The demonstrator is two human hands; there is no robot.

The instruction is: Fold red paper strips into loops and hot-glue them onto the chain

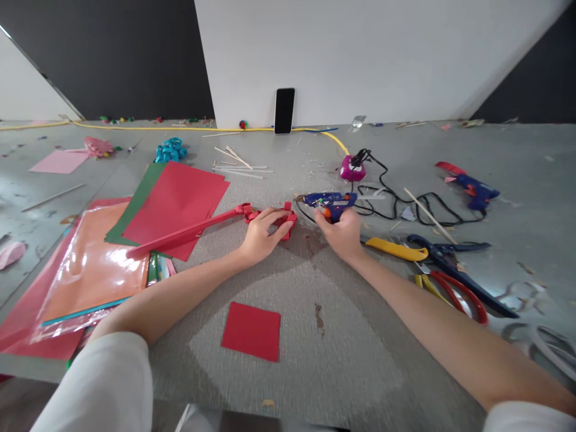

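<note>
White sleeves (105, 384) up front, a blue glue gun (321, 199) beyond

I see the right hand (344, 234) wrapped round the glue gun's grip, nozzle toward the left hand (263, 237), whose thumb and fingers hold a looped red piece (288, 206) at the middle of the surface (360, 336). A long red strip (189, 229) reaches from those loops toward the left edge, over red sheets (175, 195). Closer to the near edge lies a red square (252, 332); scissors (476, 297) sit toward the right edge, and a phone (284, 111) stands by the far edge
</note>
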